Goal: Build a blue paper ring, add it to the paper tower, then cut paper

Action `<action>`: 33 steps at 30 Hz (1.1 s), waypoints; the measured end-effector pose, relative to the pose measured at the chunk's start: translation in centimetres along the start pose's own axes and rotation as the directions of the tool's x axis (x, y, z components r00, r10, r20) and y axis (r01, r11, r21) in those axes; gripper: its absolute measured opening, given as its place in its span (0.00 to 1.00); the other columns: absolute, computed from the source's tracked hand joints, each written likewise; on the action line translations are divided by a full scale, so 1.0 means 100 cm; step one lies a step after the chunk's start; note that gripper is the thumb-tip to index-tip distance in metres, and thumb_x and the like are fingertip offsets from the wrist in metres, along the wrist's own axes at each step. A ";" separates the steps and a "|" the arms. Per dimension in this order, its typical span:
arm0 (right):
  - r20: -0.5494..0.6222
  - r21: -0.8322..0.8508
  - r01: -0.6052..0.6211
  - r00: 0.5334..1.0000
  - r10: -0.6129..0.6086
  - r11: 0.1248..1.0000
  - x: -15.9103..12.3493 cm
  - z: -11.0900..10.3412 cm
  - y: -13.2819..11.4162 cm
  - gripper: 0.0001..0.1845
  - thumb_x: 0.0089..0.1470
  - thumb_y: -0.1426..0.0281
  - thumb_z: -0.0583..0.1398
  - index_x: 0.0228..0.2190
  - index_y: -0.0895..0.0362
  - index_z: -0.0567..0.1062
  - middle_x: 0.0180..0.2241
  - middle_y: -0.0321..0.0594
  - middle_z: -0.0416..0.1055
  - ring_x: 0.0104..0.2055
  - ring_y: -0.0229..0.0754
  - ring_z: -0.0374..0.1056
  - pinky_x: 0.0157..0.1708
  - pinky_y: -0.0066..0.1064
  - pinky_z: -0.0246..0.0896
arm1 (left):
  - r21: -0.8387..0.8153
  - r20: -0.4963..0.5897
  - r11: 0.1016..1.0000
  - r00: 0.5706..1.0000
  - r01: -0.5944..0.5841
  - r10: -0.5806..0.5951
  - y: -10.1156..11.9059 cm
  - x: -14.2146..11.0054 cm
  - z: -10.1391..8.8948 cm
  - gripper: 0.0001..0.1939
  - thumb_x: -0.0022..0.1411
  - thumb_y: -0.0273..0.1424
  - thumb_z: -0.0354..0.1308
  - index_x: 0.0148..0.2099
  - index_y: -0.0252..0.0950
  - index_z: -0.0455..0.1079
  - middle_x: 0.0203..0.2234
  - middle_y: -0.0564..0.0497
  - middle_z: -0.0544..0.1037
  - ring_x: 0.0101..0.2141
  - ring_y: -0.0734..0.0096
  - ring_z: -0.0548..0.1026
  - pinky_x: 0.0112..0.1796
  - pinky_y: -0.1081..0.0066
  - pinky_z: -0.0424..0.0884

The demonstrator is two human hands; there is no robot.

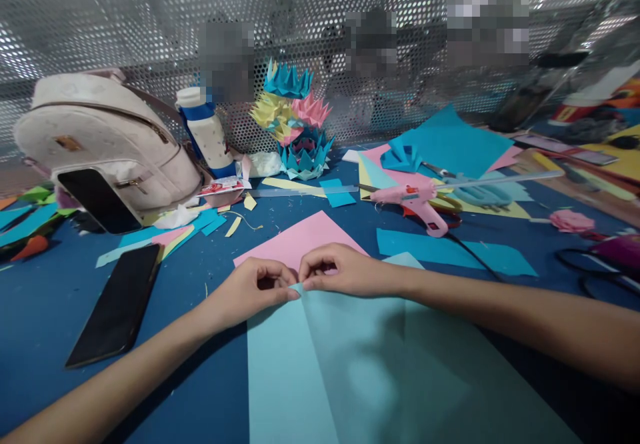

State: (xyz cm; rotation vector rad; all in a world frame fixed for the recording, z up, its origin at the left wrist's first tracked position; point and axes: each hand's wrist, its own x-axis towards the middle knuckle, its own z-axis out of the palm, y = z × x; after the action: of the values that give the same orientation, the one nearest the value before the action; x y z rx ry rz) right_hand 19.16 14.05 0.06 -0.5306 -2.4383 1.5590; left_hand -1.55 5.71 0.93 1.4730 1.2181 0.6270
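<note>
A large light-blue sheet of paper [370, 364] lies before me with fold creases running down it. My left hand [263, 284] pinches its far edge between thumb and fingers. Right beside it, my right hand [337, 269] grips the same edge, thumb and fingertips pressed together. The fingertips of both hands nearly touch at a small raised tip of the paper. Under and beyond my hands sits a pink sheet of paper [320, 234], partly covered.
A black phone [117, 304] lies to the left, near a white backpack [110, 131] and a bottle [207, 131]. Folded paper flowers [305, 151] stand at the back. To the right are a pink glue gun [413, 201], scissors [475, 191] and blue paper [450, 144].
</note>
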 end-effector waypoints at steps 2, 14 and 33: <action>-0.003 0.010 0.005 1.000 -0.005 1.000 0.000 0.000 0.000 0.10 0.57 0.64 0.62 0.32 0.59 0.76 0.30 0.35 0.71 0.32 0.36 0.63 0.34 0.27 0.56 | 0.010 0.011 1.000 1.000 0.023 -0.023 0.000 0.000 0.000 0.11 0.55 0.37 0.65 0.31 0.32 0.73 0.21 0.57 0.67 0.24 0.77 0.60 0.27 0.75 0.56; -0.002 -0.048 -0.009 1.000 0.009 0.999 0.000 0.000 -0.003 0.09 0.56 0.65 0.61 0.32 0.59 0.76 0.31 0.37 0.72 0.33 0.37 0.64 0.35 0.28 0.56 | -0.016 0.022 1.000 1.000 0.013 -0.013 0.003 -0.001 0.002 0.20 0.53 0.42 0.67 0.23 0.33 0.65 0.19 0.58 0.63 0.24 0.77 0.58 0.26 0.75 0.55; -0.025 -0.032 0.011 1.000 -0.012 0.999 -0.001 -0.005 -0.006 0.10 0.59 0.66 0.59 0.31 0.60 0.74 0.30 0.37 0.72 0.32 0.36 0.64 0.33 0.27 0.58 | 0.100 0.123 0.993 0.989 0.067 -0.079 0.007 -0.003 -0.005 0.14 0.56 0.40 0.63 0.30 0.33 0.71 0.23 0.56 0.69 0.26 0.74 0.64 0.28 0.75 0.59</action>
State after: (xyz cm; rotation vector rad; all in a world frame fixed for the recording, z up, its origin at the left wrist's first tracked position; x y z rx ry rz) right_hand 19.35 14.21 0.86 -0.5373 -2.4465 1.5025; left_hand -1.83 5.73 1.80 1.5164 1.2110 0.4241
